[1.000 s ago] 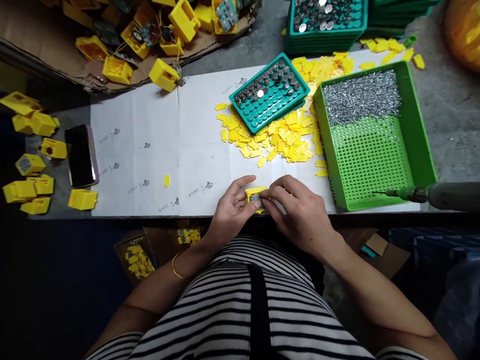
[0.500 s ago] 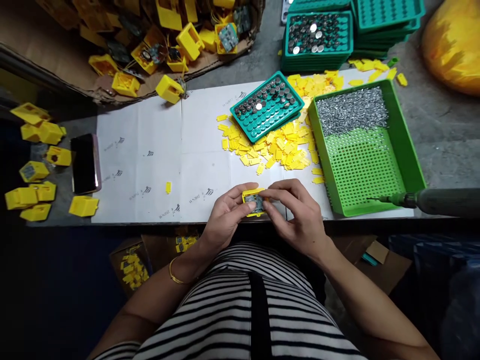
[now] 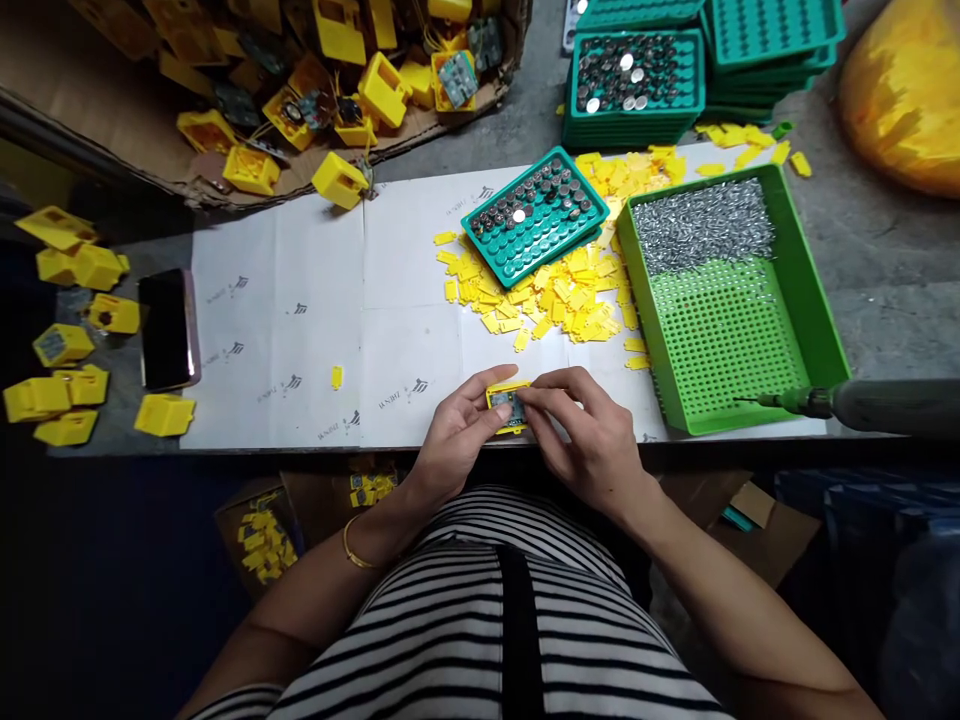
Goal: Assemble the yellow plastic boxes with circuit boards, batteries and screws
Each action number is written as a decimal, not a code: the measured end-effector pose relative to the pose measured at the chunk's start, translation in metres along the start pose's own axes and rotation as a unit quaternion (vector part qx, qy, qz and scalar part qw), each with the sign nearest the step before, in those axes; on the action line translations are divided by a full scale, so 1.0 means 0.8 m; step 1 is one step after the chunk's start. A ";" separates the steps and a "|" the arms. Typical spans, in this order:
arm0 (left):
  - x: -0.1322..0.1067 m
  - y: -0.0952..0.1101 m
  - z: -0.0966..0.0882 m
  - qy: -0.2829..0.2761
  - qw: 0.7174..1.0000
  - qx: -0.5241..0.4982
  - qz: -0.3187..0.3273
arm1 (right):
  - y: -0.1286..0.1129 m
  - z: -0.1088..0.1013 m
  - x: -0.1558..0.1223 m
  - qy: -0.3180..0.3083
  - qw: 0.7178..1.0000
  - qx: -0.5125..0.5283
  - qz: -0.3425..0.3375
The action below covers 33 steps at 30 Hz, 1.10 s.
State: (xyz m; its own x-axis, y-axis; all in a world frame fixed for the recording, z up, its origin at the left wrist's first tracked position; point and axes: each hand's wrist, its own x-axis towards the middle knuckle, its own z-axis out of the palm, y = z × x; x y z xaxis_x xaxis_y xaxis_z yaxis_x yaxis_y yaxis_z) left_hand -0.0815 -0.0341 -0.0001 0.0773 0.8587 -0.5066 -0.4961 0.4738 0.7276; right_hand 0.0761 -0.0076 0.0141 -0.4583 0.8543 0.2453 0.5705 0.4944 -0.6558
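Observation:
Close to the table's front edge, my left hand [image 3: 455, 432] is closed on a small yellow plastic case [image 3: 498, 389] with a grey insert in its open side, its thumb lying over the insert. At the case's right side, my right hand [image 3: 589, 430] has thumb and forefinger bent together against it. Whether a small part sits between those fingertips is hidden. Beyond the hands lies a heap of flat yellow plastic pieces [image 3: 574, 295]. On the heap rests a teal tray [image 3: 517, 262] of round button cells, slightly tilted.
To the right, a green basket [image 3: 675, 400] holds small metal screws, with an electric screwdriver [image 3: 870, 403] reaching over its corner. Teal trays [image 3: 634, 120] are stacked behind. A phone [image 3: 169, 330] and several yellow cases [image 3: 165, 414] lie left, below a cardboard box [image 3: 420, 125] of yellow cases.
My right hand's fingers have drawn closer together and curled at the case's right side. My left hand keeps its hold on the case. The view has shifted slightly.

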 end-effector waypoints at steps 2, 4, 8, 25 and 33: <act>0.002 0.001 -0.002 0.013 1.000 -0.004 0.005 | 0.000 0.001 -0.001 -0.003 1.000 0.001 0.005; 0.003 0.003 -0.003 0.006 1.000 -0.017 -0.022 | 0.000 0.002 -0.002 0.002 1.000 0.006 0.006; 0.003 0.005 -0.002 -0.044 0.995 -0.016 -0.087 | 0.001 0.002 -0.005 0.022 0.999 0.027 0.012; -0.010 0.004 0.009 -0.034 0.999 -0.001 -0.036 | 0.004 0.009 0.000 0.073 0.976 0.192 0.073; -0.008 0.005 0.008 0.023 1.000 0.005 0.018 | 0.003 0.009 -0.010 0.033 0.979 0.201 0.020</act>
State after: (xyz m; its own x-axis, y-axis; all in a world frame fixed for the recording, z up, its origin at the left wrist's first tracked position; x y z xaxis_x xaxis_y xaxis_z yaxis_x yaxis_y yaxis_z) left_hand -0.0787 -0.0363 0.0087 0.0194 0.8650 -0.5013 -0.4887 0.4457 0.7501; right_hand 0.0760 -0.0142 0.0050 -0.3884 0.8865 0.2516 0.2662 0.3694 -0.8903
